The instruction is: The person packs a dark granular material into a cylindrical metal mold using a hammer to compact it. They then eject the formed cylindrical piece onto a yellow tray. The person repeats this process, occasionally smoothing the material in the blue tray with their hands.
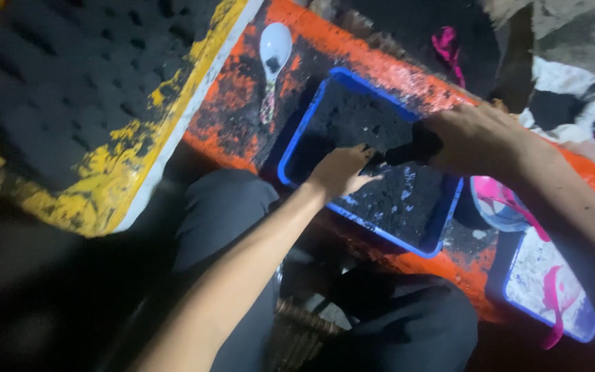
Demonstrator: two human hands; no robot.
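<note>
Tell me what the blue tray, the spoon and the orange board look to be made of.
Blue tray: probably plastic, with a thin, evenly coloured rim.
Spoon: glossy white bowl, likely plastic or ceramic; patterned handle.
Orange board: rigid painted surface, smeared with dark grime; material beneath unclear.

We record a dim scene with strong colour cast. Light falls mainly on the orange board (380, 65) and the blue tray (297, 134); the lower left sinks into near-black shadow. The white spoon (275, 45) shows mild glare. Overall detail is soft, with noise and slight blur.
</note>
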